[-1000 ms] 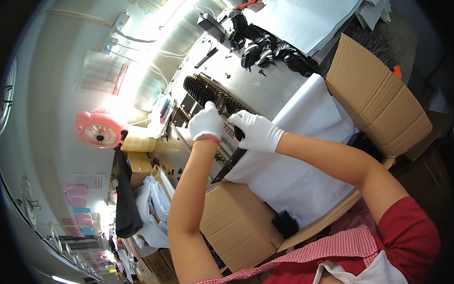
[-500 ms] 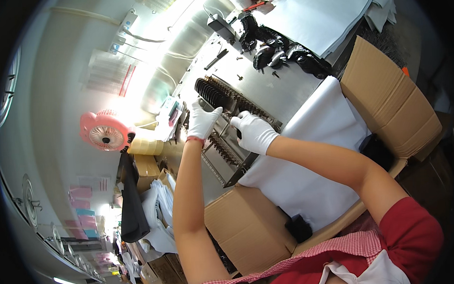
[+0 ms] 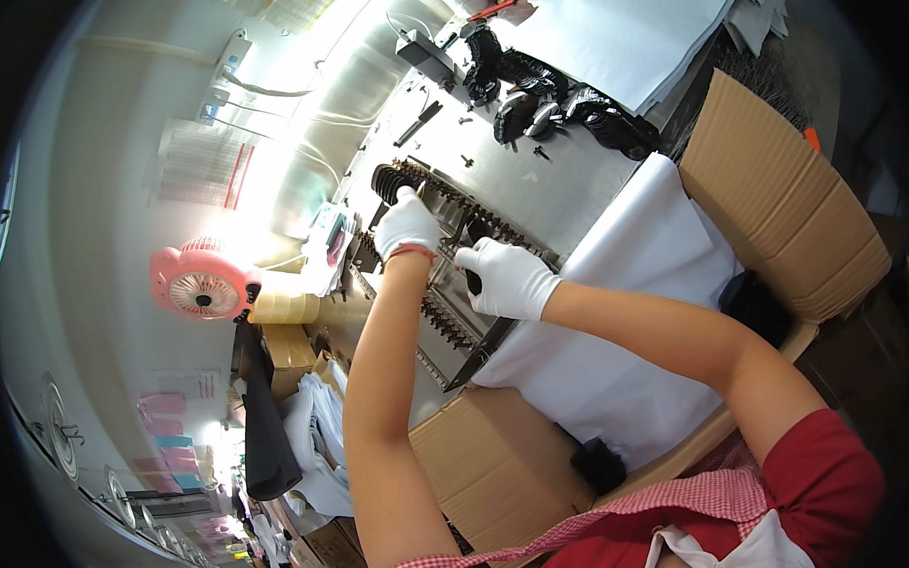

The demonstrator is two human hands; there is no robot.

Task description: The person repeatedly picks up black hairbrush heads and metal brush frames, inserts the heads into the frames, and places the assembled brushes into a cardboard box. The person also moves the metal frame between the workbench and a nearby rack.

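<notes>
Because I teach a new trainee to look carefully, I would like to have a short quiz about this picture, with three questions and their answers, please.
1. True or false: the left hand and the right hand are both gloved in white.

2. Which colour is the fan at the left side of the picture?
A) green
B) pink
C) blue

3. Which hand is nearer to the row of thin black pieces at the far end of the metal rack?

Key:
1. True.
2. B.
3. The left hand.
</notes>
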